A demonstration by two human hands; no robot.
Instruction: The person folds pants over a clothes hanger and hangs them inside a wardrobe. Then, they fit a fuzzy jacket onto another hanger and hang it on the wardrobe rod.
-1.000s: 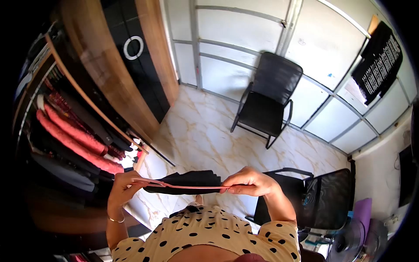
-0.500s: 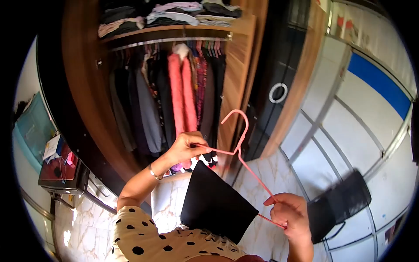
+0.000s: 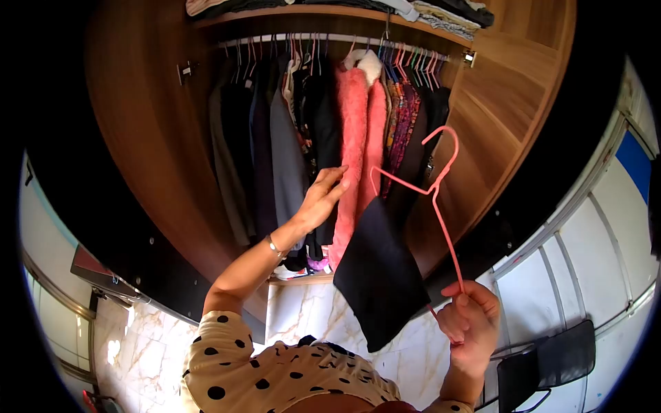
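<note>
A pink clothes hanger (image 3: pixel 446 224) is held up in front of the wardrobe, its hook at the top. My right hand (image 3: pixel 468 320) grips it at its lower right corner. A folded black garment (image 3: pixel 382 279) hangs over the hanger's bar. My left hand (image 3: pixel 322 199) is off the hanger, fingers stretched out, in front of the hanging clothes. It is nearest to a fluffy coral-pink garment (image 3: pixel 352 117) with a white collar; whether the fingertips touch it I cannot tell. A grey garment (image 3: pixel 286 144) hangs just left of that hand.
A metal rail (image 3: pixel 275 39) carries several garments on hangers inside the wooden wardrobe, under a shelf (image 3: pixel 330 9) of folded clothes. Open wardrobe doors (image 3: pixel 516 117) flank both sides. A black chair (image 3: pixel 564 354) stands at lower right on the marble-patterned floor (image 3: pixel 303 310).
My left hand has let go of the hanger and moved toward the hanging clothes. The view has turned right and come closer to the wardrobe. My right hand still holds the hanger.
</note>
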